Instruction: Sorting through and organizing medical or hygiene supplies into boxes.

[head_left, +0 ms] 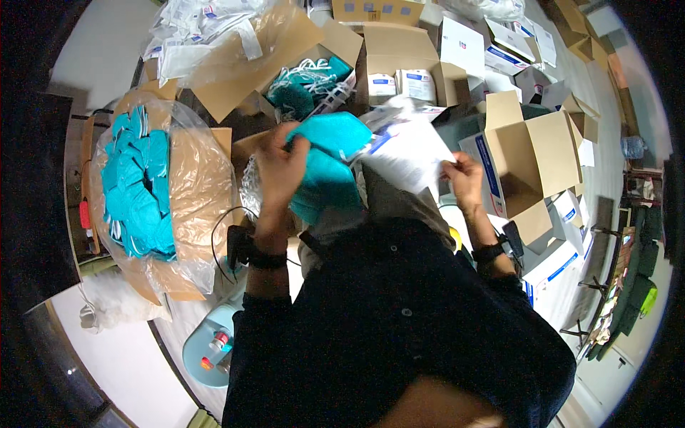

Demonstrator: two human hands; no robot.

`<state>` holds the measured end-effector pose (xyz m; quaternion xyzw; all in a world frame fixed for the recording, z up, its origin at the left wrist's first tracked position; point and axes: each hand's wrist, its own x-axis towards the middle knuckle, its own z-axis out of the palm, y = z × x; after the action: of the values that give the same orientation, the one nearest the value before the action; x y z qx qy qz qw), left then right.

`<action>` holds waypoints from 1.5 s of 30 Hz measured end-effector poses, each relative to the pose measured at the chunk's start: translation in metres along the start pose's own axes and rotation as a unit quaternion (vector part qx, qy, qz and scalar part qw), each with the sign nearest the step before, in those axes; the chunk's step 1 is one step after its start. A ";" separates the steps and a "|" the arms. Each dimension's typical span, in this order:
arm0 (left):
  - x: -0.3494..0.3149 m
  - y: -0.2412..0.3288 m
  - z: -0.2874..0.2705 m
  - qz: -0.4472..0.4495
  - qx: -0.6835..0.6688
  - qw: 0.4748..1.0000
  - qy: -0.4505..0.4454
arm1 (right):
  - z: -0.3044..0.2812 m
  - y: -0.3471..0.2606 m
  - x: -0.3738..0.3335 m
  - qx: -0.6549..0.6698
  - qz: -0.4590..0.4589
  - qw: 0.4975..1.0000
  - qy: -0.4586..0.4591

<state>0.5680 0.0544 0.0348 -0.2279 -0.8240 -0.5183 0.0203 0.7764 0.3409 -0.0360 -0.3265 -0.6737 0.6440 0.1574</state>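
Observation:
My left hand (pixel 282 165) is closed on the edge of a teal folded face mask (pixel 334 134), lifted in front of me and slightly smeared by motion. Below it, more teal masks (pixel 325 187) rest across my lap. The fingers of my right hand (pixel 465 180) pinch the edge of a white printed plastic pouch (pixel 410 153). The pouch's left end meets the held mask's right edge; whether the mask reaches inside cannot be made out.
To my left, a plastic-lined carton (pixel 203 178) contains a heap of teal masks (pixel 135 185). Ahead, a carton (pixel 399 46) holds white packs, beside teal masks with white straps (pixel 307 85). An open box (pixel 524 160) stands right. A blue bin (pixel 203 342) sits lower left.

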 end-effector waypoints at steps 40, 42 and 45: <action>0.031 -0.120 0.085 -0.367 -0.358 0.853 -0.098 | 0.162 -0.032 0.092 -0.057 0.096 0.977 -0.180; 0.048 -0.119 0.073 -0.346 -0.320 0.881 -0.044 | 0.160 0.011 0.106 -0.007 0.027 0.980 -0.198; 0.122 -0.099 0.035 -0.245 -0.306 0.917 0.067 | 0.152 0.006 0.099 0.129 0.074 0.975 -0.167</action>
<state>0.4263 0.0927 -0.0320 0.0210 -0.6517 -0.7482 -0.1232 0.6087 0.2878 -0.0810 -0.2402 -0.5760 0.7805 0.0354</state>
